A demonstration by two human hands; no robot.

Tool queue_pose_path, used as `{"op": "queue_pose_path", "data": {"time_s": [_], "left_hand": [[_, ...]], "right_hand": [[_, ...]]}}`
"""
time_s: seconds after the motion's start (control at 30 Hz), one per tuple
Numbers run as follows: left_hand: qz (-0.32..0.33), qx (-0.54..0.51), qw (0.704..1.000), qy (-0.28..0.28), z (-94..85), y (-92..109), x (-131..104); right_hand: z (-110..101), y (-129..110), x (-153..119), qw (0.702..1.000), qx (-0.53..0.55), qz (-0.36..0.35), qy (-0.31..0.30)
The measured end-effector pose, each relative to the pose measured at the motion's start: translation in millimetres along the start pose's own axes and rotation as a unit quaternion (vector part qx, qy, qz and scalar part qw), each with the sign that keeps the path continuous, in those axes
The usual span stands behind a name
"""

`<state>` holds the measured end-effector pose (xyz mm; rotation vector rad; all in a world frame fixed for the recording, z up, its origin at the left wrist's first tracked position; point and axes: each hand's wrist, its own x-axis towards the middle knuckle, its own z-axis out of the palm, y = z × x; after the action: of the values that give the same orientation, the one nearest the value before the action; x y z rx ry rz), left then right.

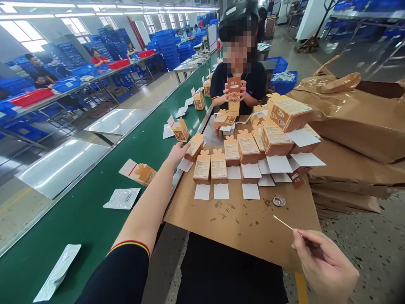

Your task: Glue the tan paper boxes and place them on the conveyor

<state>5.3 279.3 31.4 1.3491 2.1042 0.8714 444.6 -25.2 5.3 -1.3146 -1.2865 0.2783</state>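
My right hand (325,259), at the lower right, pinches a thin cotton swab (282,222) between thumb and fingers. The swab's white tip points up and left. Beyond it on the cardboard sheet lies a small clear round dish (279,201). My left arm stretches across the edge of the green belt. At its end, my left hand (177,153) has its fingers extended against the left side of a tan printed carton (194,147); part of the contact is hidden. Similar cartons (219,165) lie in rows with scalloped top flaps and white flaps open.
A green conveyor belt (91,228) runs along the left, carrying open cartons (181,130) and white packets (122,198). Across the table, a person (238,84) holds up a carton. Large brown wrapped bundles (357,122) stand at the right. Brown smudges mark the cardboard (202,215).
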Motion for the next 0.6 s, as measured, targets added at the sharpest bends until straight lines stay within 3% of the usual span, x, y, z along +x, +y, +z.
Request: {"op": "queue_pose_path", "data": {"time_s": [0.1, 0.27, 0.4, 0.53, 0.6], "left_hand": [[-0.026, 0.013, 0.999, -0.039, 3.9, 10.0, 10.5], [-0.026, 0.024, 0.999, 0.001, -29.2, -23.3, -25.6], [-0.037, 0.04, 0.998, 0.014, -41.9, -44.6, -35.5], [-0.053, 0.055, 0.996, -0.038, -37.3, -49.2, -25.5], [-0.026, 0.051, 0.998, -0.042, -41.0, -49.1, -22.5]], "right_hand": [[-0.1, 0.2, 9.5, 1.0, 0.005, -0.028, 0.01], [-11.2, 11.7, 17.9, 0.998, -0.035, 0.006, 0.05], [-5.4, 32.4, 35.1, 0.996, -0.083, 0.025, 0.019], [5.0, 53.7, 48.4, 0.994, -0.11, 0.016, -0.022], [8.6, 61.2, 50.5, 0.992, -0.123, 0.01, -0.038]]}}
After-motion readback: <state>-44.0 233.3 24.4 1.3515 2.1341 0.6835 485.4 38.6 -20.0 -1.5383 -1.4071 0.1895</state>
